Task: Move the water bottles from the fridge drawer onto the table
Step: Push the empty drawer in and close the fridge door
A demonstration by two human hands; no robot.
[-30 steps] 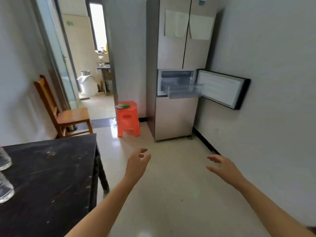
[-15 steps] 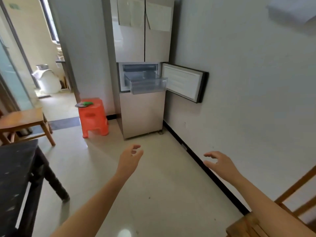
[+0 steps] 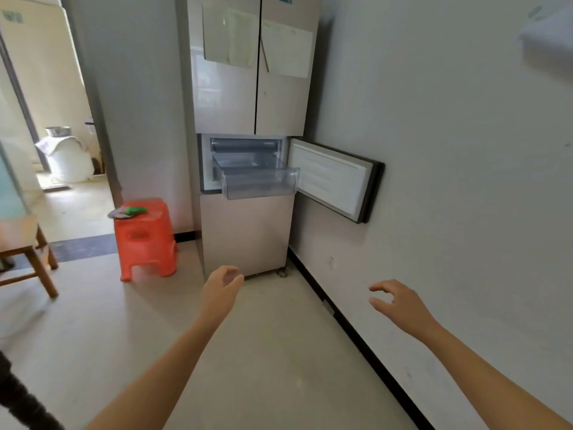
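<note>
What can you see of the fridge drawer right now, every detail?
The fridge drawer is a clear plastic bin with a curved front lip, pulled out from the open middle compartment of the fridge, beside the compartment door swung open on the right. No bottle shows through its clear walls. Neither hand touches it: the left hand and right hand are empty, low in front of the fridge.

Fairly bright, even daylight is admitted through the open pale doorway (image 3: 46,88), far left of the left hand (image 3: 220,291), where highlights are washed out. A soft shadow is cast under the orange plastic stool (image 3: 144,240) above-left of it. The white wall-mounted object (image 3: 545,35) high above the right hand (image 3: 400,302) is blurred; straight lines are bowed at the borders.
</note>
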